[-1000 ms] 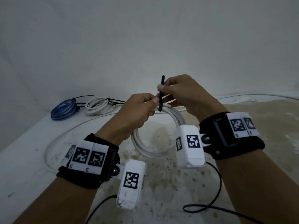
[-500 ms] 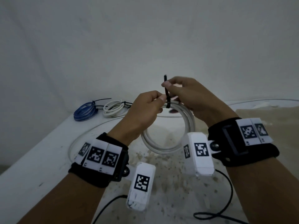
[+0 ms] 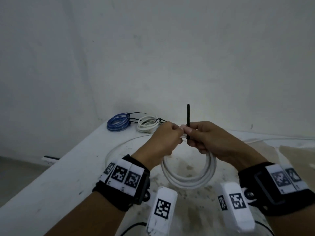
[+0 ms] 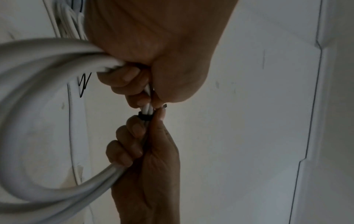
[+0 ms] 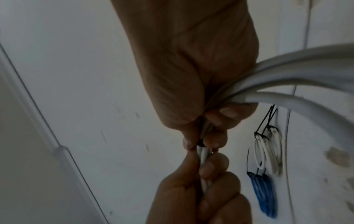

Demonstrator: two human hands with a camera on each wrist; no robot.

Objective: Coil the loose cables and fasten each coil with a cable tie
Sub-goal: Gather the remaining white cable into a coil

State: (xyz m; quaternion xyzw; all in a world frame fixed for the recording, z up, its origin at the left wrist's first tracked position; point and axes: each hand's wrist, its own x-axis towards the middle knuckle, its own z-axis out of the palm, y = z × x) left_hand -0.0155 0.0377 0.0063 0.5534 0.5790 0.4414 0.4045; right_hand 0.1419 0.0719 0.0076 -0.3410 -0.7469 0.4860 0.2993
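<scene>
At the far left of the white table point(image 3: 51, 181) your finished blue cable coil point(image 3: 118, 122) lies beside a small white cable coil point(image 3: 148, 124), each bound with black ties whose tails stick out. Your left hand point(image 3: 163, 140) has its fingers curled round the bundled strands of the thick white cable coil point(image 3: 189, 178), which hangs from both hands above the stained tabletop. Just right of it, nearly touching, your right hand point(image 3: 209, 140) grips the same bundle and pinches the black plastic cable tie point(image 3: 188, 120), whose tail stands upright above your knuckles. The left wrist view shows the tie's band point(image 4: 144, 117) looped round the strands between your two hands.
</scene>
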